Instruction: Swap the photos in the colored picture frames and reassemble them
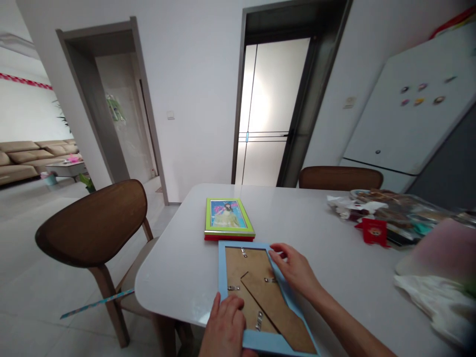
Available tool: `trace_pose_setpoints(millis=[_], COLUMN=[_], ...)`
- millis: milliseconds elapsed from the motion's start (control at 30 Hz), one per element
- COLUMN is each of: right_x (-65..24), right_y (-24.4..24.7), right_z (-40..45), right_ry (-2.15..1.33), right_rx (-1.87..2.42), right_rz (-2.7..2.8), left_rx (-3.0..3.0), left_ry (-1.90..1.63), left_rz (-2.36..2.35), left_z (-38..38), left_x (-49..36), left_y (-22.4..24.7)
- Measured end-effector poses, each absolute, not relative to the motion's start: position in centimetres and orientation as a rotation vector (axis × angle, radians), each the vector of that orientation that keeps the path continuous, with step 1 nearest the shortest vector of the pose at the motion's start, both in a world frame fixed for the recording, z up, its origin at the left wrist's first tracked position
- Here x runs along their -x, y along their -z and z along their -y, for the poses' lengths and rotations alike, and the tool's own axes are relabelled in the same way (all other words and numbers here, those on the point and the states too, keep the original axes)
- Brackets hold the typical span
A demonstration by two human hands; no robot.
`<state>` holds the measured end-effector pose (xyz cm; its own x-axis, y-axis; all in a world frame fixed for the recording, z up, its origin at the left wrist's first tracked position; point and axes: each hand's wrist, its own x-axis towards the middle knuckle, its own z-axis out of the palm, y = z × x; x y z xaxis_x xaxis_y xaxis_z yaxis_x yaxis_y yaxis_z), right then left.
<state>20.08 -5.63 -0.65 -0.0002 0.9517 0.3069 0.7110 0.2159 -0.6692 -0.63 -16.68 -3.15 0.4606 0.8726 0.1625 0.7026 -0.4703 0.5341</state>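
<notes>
A light blue picture frame (pixel 222 267) lies face down on the white table (pixel 178 277), its brown backing board (pixel 234 267) and several metal clips showing. My left hand (pixel 226 325) grips the frame's lower left side, with fingers bent over the edge onto the board. At the upper right edge of the same frame, my right hand (pixel 292 267) holds the blue border between thumb and fingers. Just beyond it, a green picture frame (pixel 228 230) with a picture of a figure in a pale dress rests on a red one (pixel 228 238).
Wooden chairs stand at the left (pixel 92 223) and at the table's far side (pixel 340 177). Plastic-wrapped items, a red packet (pixel 375 232), a pink object (pixel 442 250) and a white cloth (pixel 439 302) lie on the table's right side.
</notes>
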Motion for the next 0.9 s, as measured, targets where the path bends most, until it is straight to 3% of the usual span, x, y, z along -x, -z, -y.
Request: trace_pose_setpoints(millis=[233, 400, 667, 900], right_x=[-21.5, -17.1, -25.5, -34.7], right_y=[1.4, 1.8, 1.7, 1.7], right_z=[12.5, 14.6, 11.0, 5.9], right_ry=[-1.267, -1.628, -1.195, -0.428], right_rx=[1.242, 0.983, 1.247, 1.927], right_rz=[0.983, 0.661, 0.725, 1.418], left_rx=[-1.977, -1.612, -1.369, -1.695], left_ry=[-1.139, -1.203, -1.315, -1.025], left_rz=[-1.123, -0.804, -0.826, -1.047], left_z=[17.2, 17.4, 14.3, 11.6], left_x=[-2.1, -6.4, -8.1, -11.7], left_y=[2.0, 1.8, -1.8, 1.7])
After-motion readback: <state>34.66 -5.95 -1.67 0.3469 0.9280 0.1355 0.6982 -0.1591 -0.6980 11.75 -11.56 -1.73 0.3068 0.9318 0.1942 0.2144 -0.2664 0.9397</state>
